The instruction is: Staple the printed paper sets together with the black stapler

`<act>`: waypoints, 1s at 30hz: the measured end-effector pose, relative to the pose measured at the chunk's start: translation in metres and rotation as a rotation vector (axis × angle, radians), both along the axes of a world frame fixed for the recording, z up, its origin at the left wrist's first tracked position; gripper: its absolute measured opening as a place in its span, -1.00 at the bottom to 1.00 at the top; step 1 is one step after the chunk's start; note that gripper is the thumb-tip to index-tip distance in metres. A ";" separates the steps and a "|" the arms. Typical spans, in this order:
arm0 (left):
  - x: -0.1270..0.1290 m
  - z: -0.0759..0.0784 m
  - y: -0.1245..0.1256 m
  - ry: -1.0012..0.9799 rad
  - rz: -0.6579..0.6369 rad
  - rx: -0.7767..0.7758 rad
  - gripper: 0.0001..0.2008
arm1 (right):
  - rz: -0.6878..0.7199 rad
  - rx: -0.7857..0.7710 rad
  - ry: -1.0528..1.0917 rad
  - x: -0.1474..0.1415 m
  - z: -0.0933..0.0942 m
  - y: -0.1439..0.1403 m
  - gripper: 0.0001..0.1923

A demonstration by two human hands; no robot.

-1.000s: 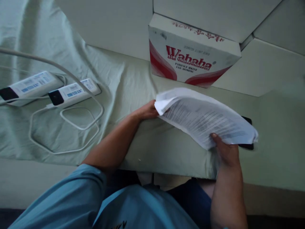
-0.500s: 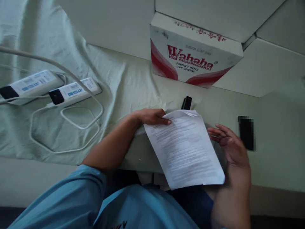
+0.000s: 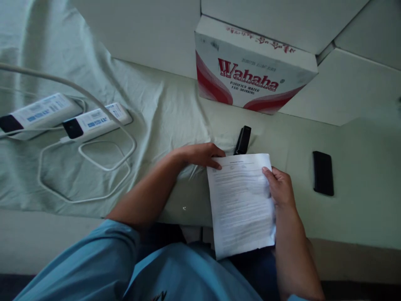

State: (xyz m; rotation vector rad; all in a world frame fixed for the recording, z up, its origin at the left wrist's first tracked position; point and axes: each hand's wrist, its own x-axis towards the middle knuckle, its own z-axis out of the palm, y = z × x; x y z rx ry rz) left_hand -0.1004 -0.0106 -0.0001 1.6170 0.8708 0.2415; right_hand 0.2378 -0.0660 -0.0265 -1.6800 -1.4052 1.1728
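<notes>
While two white oblong power packs (image 3: pixel 67 117) with blue labels are lying side by side near the left edge of the pale green cloth-covered table (image 3: pixel 360 167), a loose white cable (image 3: pixel 94 165) is looping across the cloth just in front of them. Moving rightward, the left hand (image 3: pixel 200 154) is pressing its fingertips on the top left corner of the white printed paper sheets (image 3: pixel 241 205), pinning that corner down. A small black stapler (image 3: pixel 243 140) is lying just beyond the top edge of the sheets. The sheets are resting near the table's front edge, their lower part hanging over it above the person's lap. The right hand (image 3: pixel 280 188) is gripping their right edge, thumb on top. Behind, a white and red cardboard box (image 3: pixel 250 75) is standing against the back wall. Further right, a flat black phone (image 3: pixel 323 172) is lying apart from the sheets
</notes>
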 end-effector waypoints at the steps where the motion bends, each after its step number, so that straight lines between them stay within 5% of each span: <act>1: -0.001 -0.001 0.000 0.007 0.023 0.005 -0.83 | -0.028 -0.019 0.023 0.002 -0.001 0.001 -0.43; 6: 0.002 -0.006 0.001 -0.017 0.059 0.052 -0.76 | -0.017 -0.131 0.111 0.006 0.003 0.002 -0.46; 13: 0.003 -0.010 0.003 0.013 -0.032 0.089 -0.76 | -0.025 0.029 -0.043 0.013 0.000 0.006 -0.51; 16: 0.008 -0.013 0.003 0.093 0.091 0.079 -0.83 | -0.038 0.033 -0.157 0.011 -0.004 0.006 -0.53; 22: 0.026 -0.020 0.002 0.236 0.443 0.303 -0.87 | -0.064 0.099 -0.329 0.001 0.001 0.011 -0.55; 30: 0.050 -0.021 -0.008 0.503 0.553 0.474 -0.67 | -0.086 0.143 -0.455 -0.005 0.009 0.013 -0.56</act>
